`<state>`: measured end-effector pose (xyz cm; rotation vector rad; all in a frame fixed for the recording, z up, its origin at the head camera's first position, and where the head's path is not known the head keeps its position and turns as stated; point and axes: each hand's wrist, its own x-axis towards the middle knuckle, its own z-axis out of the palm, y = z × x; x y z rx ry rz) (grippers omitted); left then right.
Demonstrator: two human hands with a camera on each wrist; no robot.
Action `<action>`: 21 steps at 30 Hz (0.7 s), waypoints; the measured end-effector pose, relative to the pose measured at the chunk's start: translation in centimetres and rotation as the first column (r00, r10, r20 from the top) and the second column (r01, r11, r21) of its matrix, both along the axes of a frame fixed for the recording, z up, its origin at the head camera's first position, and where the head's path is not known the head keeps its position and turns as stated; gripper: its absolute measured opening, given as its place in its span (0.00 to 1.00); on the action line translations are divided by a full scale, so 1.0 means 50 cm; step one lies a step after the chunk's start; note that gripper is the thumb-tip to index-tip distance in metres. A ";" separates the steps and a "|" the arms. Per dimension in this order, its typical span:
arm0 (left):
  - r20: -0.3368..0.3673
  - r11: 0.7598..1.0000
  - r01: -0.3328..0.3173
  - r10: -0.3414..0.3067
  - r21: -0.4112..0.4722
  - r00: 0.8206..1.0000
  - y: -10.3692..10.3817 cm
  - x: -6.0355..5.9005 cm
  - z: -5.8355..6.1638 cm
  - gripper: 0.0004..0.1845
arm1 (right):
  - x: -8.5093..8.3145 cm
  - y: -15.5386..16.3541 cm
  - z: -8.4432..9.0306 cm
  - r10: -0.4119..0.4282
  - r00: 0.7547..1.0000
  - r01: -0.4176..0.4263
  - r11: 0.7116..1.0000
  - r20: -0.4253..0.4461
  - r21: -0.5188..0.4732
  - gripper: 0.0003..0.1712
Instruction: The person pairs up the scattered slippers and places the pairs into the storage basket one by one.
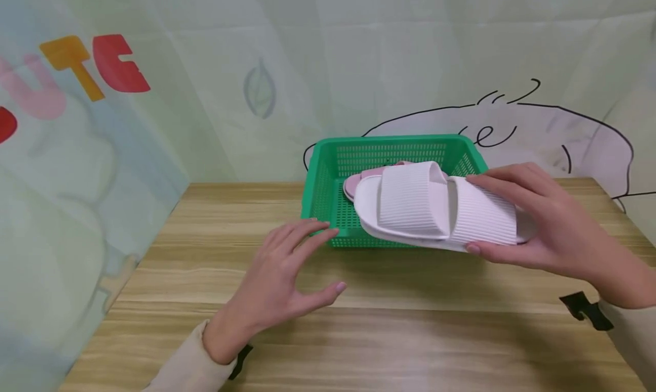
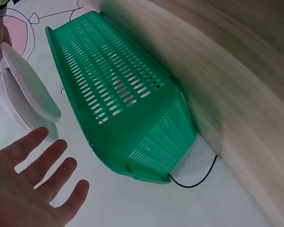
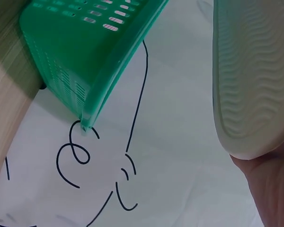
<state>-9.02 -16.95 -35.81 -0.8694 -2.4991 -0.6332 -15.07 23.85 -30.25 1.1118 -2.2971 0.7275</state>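
A white ribbed slipper (image 1: 430,207) hangs above the front edge of a green plastic basket (image 1: 328,170). My right hand (image 1: 538,215) grips the slipper at its heel end, fingers over the top and thumb beneath. Its wavy sole (image 3: 251,80) fills the right wrist view. A pink slipper (image 1: 366,175) lies inside the basket, mostly hidden behind the white one. Just in front of the basket's left corner hovers my left hand (image 1: 289,269), fingers spread and holding nothing. In the left wrist view the open palm (image 2: 28,184) sits below the white slipper (image 2: 23,99) and beside the basket (image 2: 123,99).
The basket stands at the far middle of a wooden table (image 1: 359,335). A pale backdrop cloth (image 1: 154,96) with coloured letters and a line drawing hangs behind the table and along its left side.
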 end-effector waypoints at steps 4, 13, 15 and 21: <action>0.003 0.999 0.008 -0.007 -0.043 1.000 -0.005 -0.002 -0.014 0.40 | -0.022 -0.006 -0.002 -0.033 0.999 0.033 0.999 0.014 0.018 0.51; 0.047 0.997 0.008 -0.004 -0.080 0.999 -0.008 -0.003 -0.031 0.41 | -0.069 -0.027 -0.026 -0.094 0.984 0.084 0.994 0.149 0.073 0.50; 0.051 0.997 0.008 -0.004 -0.079 0.999 -0.008 -0.003 -0.033 0.41 | -0.077 -0.032 -0.031 -0.105 0.979 0.090 0.992 0.174 0.089 0.49; 0.026 0.997 0.018 -0.016 -0.073 1.000 -0.005 -0.006 -0.040 0.40 | -0.109 -0.050 -0.042 -0.104 0.965 0.077 0.990 0.241 0.121 0.46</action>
